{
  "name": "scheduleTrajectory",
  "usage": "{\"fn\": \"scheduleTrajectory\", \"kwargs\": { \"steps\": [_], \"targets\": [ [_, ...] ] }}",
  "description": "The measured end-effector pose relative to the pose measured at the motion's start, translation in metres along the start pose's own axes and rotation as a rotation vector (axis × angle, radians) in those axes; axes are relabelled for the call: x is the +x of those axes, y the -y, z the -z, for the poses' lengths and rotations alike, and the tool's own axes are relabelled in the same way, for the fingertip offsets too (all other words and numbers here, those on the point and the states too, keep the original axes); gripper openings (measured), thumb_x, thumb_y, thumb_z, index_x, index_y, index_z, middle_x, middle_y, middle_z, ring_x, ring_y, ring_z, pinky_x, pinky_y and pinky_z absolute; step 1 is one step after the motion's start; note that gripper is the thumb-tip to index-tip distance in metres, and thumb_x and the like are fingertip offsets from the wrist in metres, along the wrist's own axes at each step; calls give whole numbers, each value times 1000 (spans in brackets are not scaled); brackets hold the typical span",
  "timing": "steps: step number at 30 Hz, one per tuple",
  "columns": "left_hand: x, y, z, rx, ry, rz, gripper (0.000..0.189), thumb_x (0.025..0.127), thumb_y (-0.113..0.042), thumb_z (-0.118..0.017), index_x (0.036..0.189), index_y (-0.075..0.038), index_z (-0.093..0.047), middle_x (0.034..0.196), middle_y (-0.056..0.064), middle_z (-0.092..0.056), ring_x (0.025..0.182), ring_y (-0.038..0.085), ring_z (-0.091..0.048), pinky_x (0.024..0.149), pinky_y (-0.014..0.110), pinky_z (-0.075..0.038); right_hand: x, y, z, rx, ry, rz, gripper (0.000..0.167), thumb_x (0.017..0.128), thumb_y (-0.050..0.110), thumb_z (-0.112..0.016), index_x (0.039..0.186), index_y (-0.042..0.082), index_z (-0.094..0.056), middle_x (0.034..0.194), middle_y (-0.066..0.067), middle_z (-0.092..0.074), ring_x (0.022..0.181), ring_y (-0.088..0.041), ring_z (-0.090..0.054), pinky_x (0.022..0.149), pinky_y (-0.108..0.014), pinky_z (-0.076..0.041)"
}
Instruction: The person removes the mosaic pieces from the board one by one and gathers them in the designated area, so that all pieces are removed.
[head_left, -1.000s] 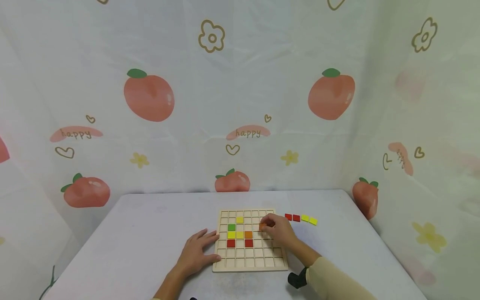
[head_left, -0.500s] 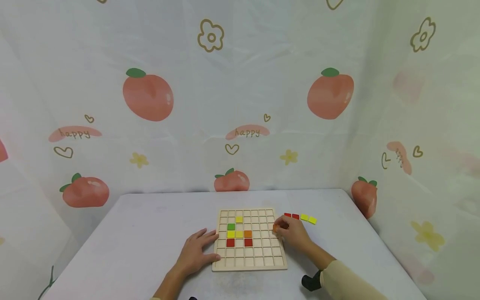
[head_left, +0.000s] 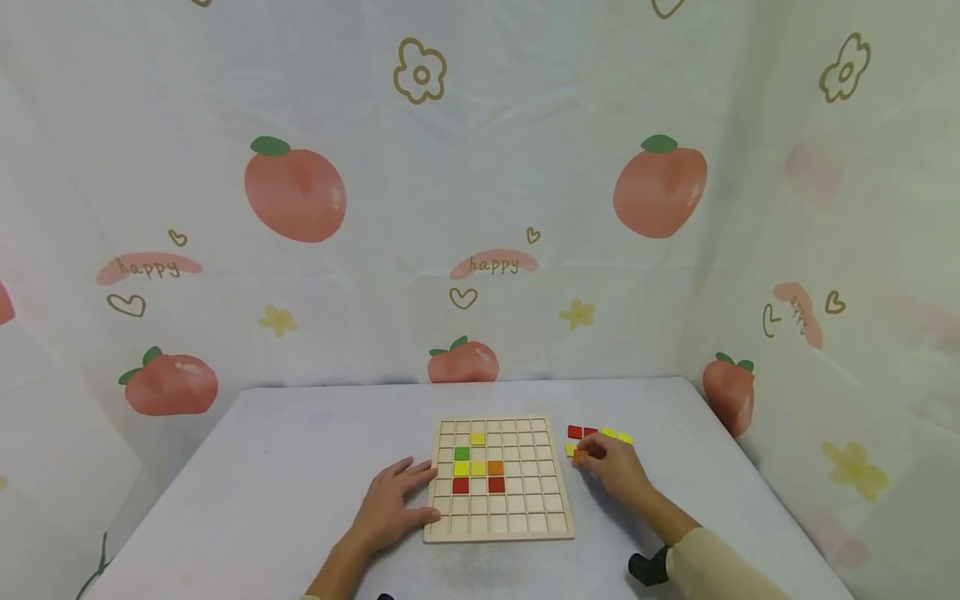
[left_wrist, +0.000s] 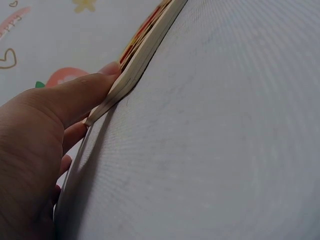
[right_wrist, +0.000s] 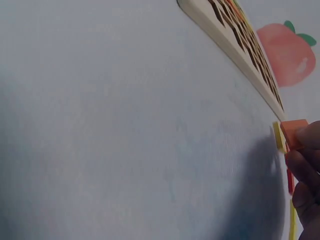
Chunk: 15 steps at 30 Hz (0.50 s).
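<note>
A pale wooden grid board [head_left: 517, 503] lies on the table with several coloured tiles in its cells. Among them are a green tile [head_left: 462, 454], an orange tile [head_left: 496, 468] and a red tile [head_left: 461, 485]. My left hand [head_left: 386, 504] rests at the board's left edge, thumb and fingertips touching the rim; the left wrist view shows the thumb on the wooden edge [left_wrist: 132, 75]. Right of the board, my right hand [head_left: 618, 468] pinches an orange tile [right_wrist: 294, 132] between thumb and finger. Beside that tile lies a yellow tile [head_left: 570, 450], partly covered.
Behind the right hand, red tiles [head_left: 574, 432] and yellow tiles [head_left: 624, 437] lie in a row on the white table [head_left: 330, 442]. A printed cloth [head_left: 480, 167] hangs behind the table. A black object [head_left: 648, 568] sits at the right wrist.
My right hand has carried the orange tile rightward from above the board to the table beside the loose tiles. A yellow tile there is now visible. The left hand stays put.
</note>
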<state>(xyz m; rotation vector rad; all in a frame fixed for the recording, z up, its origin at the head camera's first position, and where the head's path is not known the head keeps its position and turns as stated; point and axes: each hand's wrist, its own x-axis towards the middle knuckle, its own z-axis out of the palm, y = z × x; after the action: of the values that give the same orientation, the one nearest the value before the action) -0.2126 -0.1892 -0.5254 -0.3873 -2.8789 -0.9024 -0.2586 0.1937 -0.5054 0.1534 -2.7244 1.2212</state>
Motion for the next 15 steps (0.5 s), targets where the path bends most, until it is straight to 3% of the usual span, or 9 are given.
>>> {"fn": "scheduleTrajectory", "kwargs": {
  "steps": [10,15],
  "targets": [
    [0,2,0,1,-5,-8,74,70,-59,-76,132,-20,-63,139,-7,-55,136,32,-35,105,62,-28,5,-16,7,-74,-19,26,12,83,4,-74,92,10,-69,88,2,-67,83,-17,-61,77,-39,-53],
    [0,1,0,-1,-7,-28,73,71,-58,-76,131,-19,-64,138,-6,-55,136,32,-36,105,61,-28,9,-20,8,-84,-25,42,12,83,3,-74,90,10,-69,86,2,-66,81,-17,-60,76,-38,-52]
  ]
}}
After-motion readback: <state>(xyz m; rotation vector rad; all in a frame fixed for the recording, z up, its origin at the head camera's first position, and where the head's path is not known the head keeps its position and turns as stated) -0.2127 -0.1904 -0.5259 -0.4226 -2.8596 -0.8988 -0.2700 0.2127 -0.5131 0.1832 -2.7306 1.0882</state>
